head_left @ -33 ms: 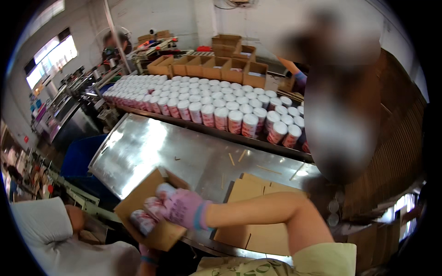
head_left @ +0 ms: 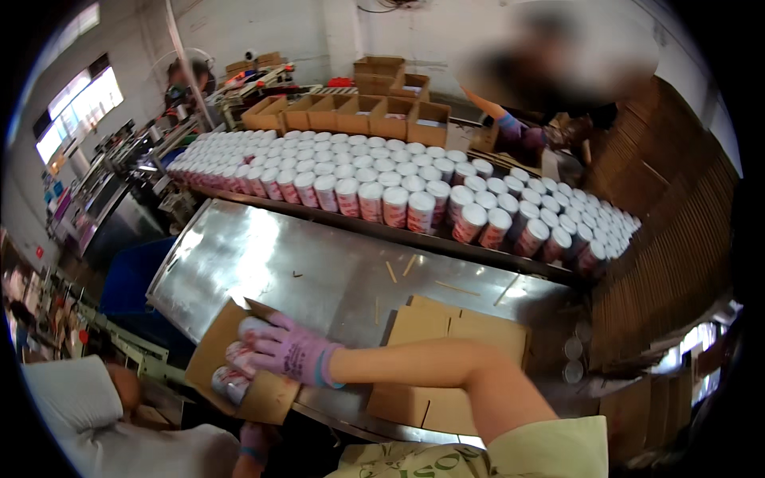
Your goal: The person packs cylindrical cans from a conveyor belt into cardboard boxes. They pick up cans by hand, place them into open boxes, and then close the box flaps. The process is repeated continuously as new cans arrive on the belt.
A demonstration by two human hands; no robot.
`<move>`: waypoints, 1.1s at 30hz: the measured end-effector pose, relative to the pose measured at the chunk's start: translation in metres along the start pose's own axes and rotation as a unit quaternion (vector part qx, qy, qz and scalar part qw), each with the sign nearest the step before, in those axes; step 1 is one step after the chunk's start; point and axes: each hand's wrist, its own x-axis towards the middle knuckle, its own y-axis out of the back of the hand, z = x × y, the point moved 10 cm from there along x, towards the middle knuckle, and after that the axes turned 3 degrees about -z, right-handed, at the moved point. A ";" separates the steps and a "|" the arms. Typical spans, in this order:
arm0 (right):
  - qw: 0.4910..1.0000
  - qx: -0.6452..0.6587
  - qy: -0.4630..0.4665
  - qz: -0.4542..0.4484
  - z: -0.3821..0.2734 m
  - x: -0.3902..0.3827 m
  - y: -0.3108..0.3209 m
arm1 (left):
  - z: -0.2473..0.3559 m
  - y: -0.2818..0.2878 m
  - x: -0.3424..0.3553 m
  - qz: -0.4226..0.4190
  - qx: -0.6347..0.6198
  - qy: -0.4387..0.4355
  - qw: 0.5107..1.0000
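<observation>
My right hand (head_left: 299,354), in a pink-purple glove with a blue cuff, reaches into an open cardboard box (head_left: 209,338). Its fingers lie spread and stretched across the cans (head_left: 231,385) inside, which have red-and-white sides. Several cans rest in a row on their sides, partly under the fingers. The box leans at an angle over the near left edge of the metal table (head_left: 335,275). Below the box's near side is my left hand (head_left: 259,438), gloved too; its fingers are hidden beneath the cardboard.
Beyond the table, many white-lidded cans (head_left: 370,199) stand in rows. Behind them are open cartons (head_left: 366,115) and a co-worker's gloved hands (head_left: 522,134). Flat cardboard (head_left: 470,390) lies right of my box; a tall cardboard stack (head_left: 661,239) stands farther right. Another person's sleeve (head_left: 68,390) is close at left.
My right hand's fingers now look more spread over the cans. The co-worker at the right has moved back, uncovering more standing cans. The whole view has shifted slightly.
</observation>
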 end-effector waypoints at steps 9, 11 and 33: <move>0.953 0.035 -0.285 -0.096 0.024 -0.168 -0.030 | 0.180 -0.174 -0.002 -0.038 0.516 -0.508 0.688; 0.871 -0.019 -0.470 -0.143 0.025 -0.272 0.016 | 0.204 -0.189 0.010 -0.048 0.549 -0.513 0.659; 0.663 0.165 -0.652 0.327 0.052 -0.376 0.200 | 0.417 -0.110 -0.031 -0.047 0.306 -0.637 0.706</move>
